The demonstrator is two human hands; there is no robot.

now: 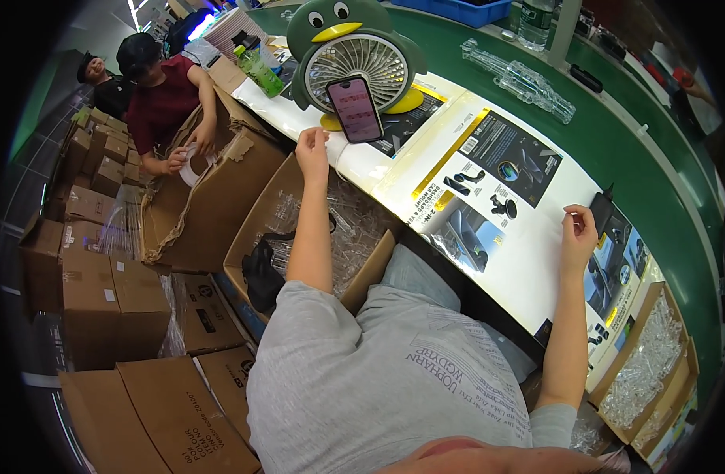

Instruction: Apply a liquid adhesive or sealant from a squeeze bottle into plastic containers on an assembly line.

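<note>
My left hand (pixel 312 155), its fingers curled in, is raised over the near edge of the printed cardboard sheet (pixel 528 237). Nothing shows in its fingers. Just right of it a phone (pixel 354 109) with a lit screen leans upright against a green penguin-shaped fan (pixel 331 43). Farther right, my right hand (pixel 580 233) is over the sheet near its far edge. Those fingers are curled too, with nothing visible in them. A black object (pixel 607 207) lies just beyond that hand; its kind is unclear.
Clear plastic parts (pixel 520 79) lie on the green bench (pixel 457 39). An open carton (pixel 682 332) of clear pieces stands at right. Left of my lap is another carton (pixel 248 237) with a black strap. A person (pixel 161 95) handles a tape roll (pixel 192 167) beside stacked boxes (pixel 94 292).
</note>
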